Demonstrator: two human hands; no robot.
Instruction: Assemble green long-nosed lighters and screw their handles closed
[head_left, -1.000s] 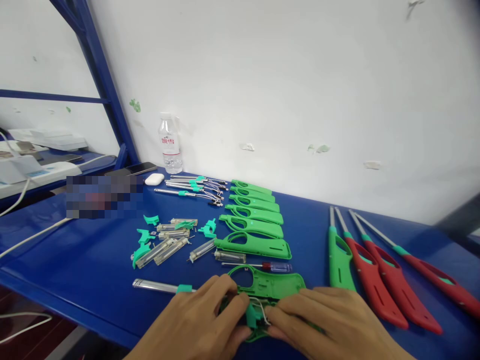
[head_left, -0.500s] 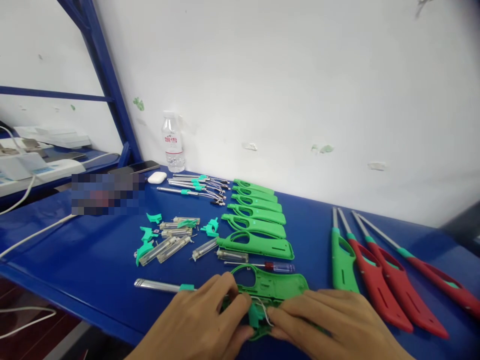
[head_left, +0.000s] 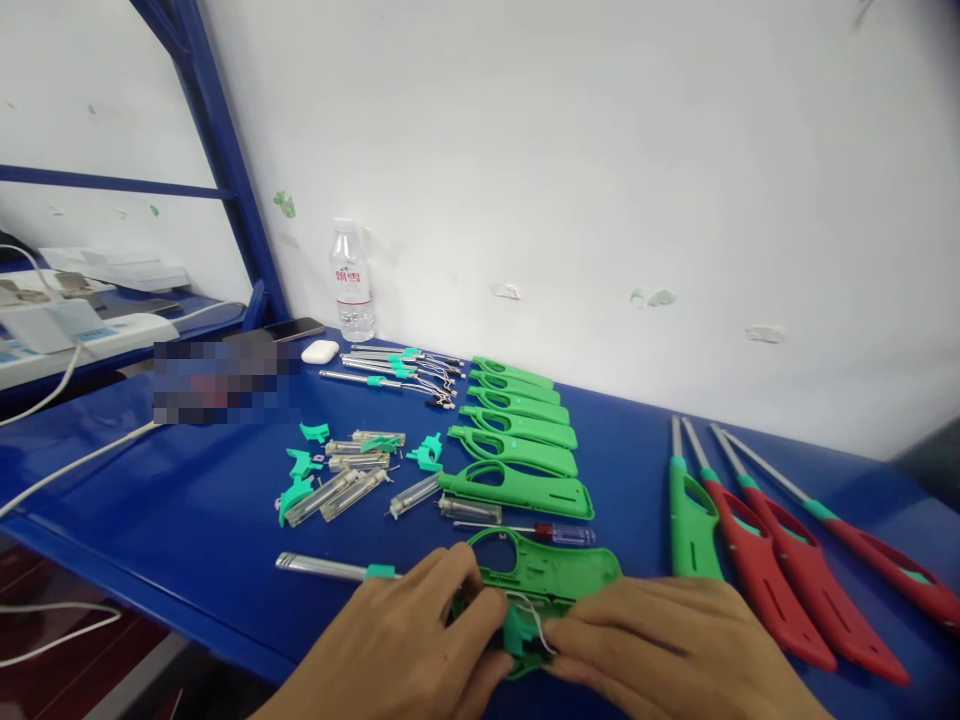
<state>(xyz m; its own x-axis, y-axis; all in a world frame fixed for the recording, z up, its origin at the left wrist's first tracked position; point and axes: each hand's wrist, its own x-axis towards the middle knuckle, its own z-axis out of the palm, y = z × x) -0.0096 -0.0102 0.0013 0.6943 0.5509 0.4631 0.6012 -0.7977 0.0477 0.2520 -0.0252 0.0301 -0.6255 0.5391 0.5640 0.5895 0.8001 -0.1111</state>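
Observation:
At the table's front edge, my left hand [head_left: 420, 625] grips a green lighter shell [head_left: 529, 664] with a teal trigger [head_left: 514, 630] inside it. A thin white wire [head_left: 541, 622] loops out of this shell. My right hand [head_left: 660, 635] closes its fingertips on the shell's right part, beside the wire; what lies under them is partly hidden. A metal lighter tube [head_left: 322, 567] with a teal collar sticks out left of my left hand. Just behind my fingers lies another open shell half [head_left: 570, 570], its hollow side up.
Beyond are a screwdriver [head_left: 566, 534], clear fuel tanks [head_left: 358, 494], loose teal triggers [head_left: 295, 495], a row of green shell halves [head_left: 517, 490] and wired metal tubes [head_left: 360, 380]. Assembled lighters [head_left: 780, 580] lie right. A water bottle [head_left: 352, 290] stands by the wall.
The view has shifted slightly, so the table items appear a little further right. Both hands stay on the shell with nearly the same grip.

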